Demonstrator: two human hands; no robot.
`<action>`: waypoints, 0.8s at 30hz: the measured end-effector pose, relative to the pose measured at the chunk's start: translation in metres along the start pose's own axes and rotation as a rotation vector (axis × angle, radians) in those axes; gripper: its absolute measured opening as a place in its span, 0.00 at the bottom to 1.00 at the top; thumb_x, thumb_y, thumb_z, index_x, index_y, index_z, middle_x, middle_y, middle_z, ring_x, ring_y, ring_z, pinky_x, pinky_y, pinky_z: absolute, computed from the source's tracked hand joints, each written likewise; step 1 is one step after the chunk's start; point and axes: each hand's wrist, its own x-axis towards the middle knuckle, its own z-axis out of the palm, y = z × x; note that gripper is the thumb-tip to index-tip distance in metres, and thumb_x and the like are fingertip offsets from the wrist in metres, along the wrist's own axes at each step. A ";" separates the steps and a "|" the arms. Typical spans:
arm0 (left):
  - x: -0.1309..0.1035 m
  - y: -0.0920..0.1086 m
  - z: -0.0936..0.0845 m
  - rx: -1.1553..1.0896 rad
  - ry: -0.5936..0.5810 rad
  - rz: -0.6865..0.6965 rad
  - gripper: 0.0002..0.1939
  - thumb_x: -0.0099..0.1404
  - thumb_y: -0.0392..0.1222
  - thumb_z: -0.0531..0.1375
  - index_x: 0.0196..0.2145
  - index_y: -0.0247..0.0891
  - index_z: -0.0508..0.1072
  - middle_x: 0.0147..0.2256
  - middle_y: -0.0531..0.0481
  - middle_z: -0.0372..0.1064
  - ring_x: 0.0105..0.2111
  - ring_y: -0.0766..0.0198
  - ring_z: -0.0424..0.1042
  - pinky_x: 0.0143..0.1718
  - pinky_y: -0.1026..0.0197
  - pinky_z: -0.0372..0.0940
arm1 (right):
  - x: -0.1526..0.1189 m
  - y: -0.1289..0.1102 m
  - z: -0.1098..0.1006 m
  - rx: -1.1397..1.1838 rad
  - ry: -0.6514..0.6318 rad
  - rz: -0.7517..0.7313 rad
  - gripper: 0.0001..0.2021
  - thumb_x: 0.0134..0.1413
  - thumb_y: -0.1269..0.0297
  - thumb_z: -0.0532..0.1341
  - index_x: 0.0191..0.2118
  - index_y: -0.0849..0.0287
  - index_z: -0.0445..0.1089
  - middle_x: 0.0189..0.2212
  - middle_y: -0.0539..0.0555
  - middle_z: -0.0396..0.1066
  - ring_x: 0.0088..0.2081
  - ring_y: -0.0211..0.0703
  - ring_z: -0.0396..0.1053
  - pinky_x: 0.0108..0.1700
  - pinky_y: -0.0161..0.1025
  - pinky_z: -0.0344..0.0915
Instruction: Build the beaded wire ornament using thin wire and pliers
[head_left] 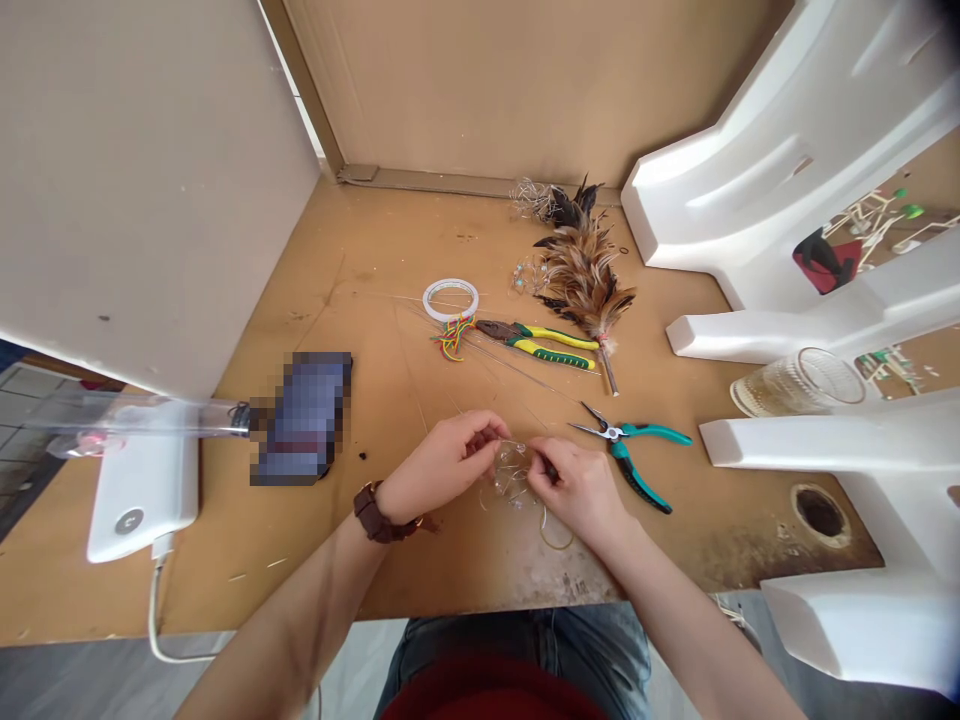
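Both of my hands are close together over the front of the wooden table. My left hand (463, 455), with a brown band on its wrist, pinches one side of a small tangle of thin wire with clear beads (513, 472). From the right, my right hand (574, 480) closes its fingers on the other side of that beaded wire. A yellowish loop of cord (556, 530) hangs below the right fingers. Just beyond the right hand lie teal needle-nose pliers (622, 440) with their jaws apart. Farther off rest yellow-green combination pliers (536, 343).
A feather bundle (585, 265), a tape roll (451, 299) and colored cords (452, 337) lie toward the back. At left are a blurred phone (306, 415) and a white power bank (146, 480) with its cable. White molded plastic (705, 200) and a glass (801, 382) stand at right.
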 end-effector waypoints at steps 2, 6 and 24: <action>-0.001 0.003 -0.002 0.196 0.025 0.080 0.08 0.62 0.35 0.49 0.36 0.37 0.67 0.32 0.51 0.67 0.30 0.68 0.67 0.31 0.65 0.62 | -0.001 0.000 0.000 -0.019 -0.008 -0.015 0.11 0.46 0.75 0.52 0.35 0.59 0.68 0.25 0.51 0.71 0.26 0.36 0.68 0.30 0.30 0.59; -0.005 0.007 -0.003 0.307 -0.003 0.134 0.09 0.62 0.34 0.49 0.35 0.38 0.69 0.32 0.51 0.68 0.32 0.67 0.67 0.35 0.65 0.62 | 0.000 0.001 0.001 -0.041 0.001 -0.017 0.11 0.46 0.75 0.53 0.35 0.59 0.69 0.26 0.51 0.72 0.27 0.36 0.68 0.30 0.30 0.60; -0.006 0.007 0.000 -0.121 0.070 -0.014 0.06 0.61 0.39 0.53 0.36 0.37 0.67 0.29 0.53 0.66 0.27 0.71 0.65 0.28 0.69 0.61 | 0.001 0.002 0.000 -0.011 0.054 -0.013 0.10 0.49 0.74 0.53 0.37 0.60 0.68 0.28 0.51 0.73 0.27 0.36 0.69 0.30 0.31 0.62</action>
